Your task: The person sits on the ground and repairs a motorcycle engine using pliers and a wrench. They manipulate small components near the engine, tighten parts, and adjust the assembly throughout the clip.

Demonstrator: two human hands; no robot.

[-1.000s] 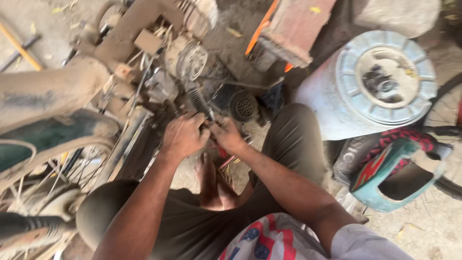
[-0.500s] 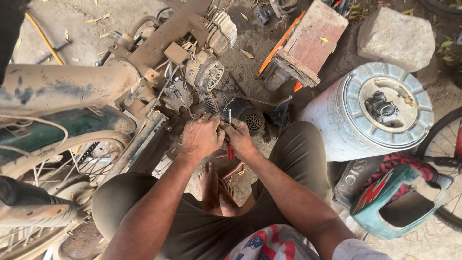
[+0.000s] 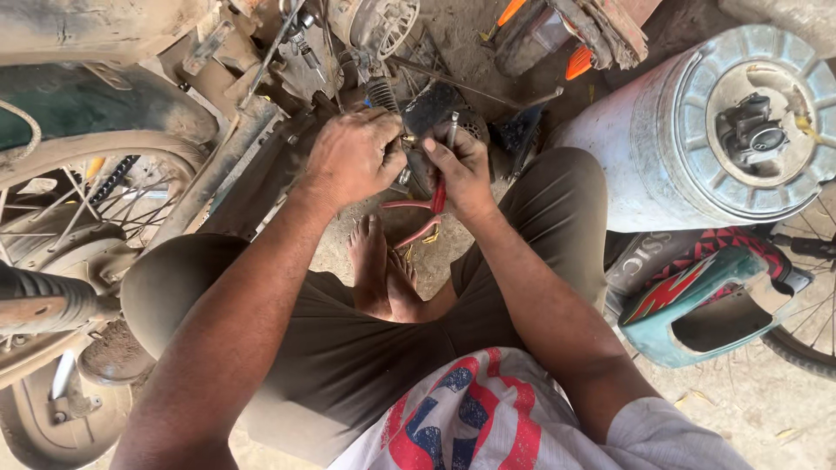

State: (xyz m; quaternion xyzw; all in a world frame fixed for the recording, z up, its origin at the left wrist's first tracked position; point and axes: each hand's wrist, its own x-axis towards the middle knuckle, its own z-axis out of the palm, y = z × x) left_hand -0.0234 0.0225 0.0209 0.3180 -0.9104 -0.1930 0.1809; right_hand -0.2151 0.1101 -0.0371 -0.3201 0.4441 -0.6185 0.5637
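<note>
Head cam: person squats w/ bare feet (image 3: 381,270) on dirt beside a dusty motorcycle. Left hand (image 3: 353,157) curled tight over a small brass-coloured fitting (image 3: 407,138) at the engine area, fingertips pinching it. Right hand (image 3: 460,165) just beside, touching the left, fist closed round red-handled pliers (image 3: 438,193), metal tip sticking up near the fitting; one red handle hangs loose below the palm. Coil spring (image 3: 380,92) just above the hands. Spoked wheel (image 3: 83,204) at left. White drum-shaped container (image 3: 688,130) at right, teal-and-red body panel (image 3: 705,300) below it.
</note>
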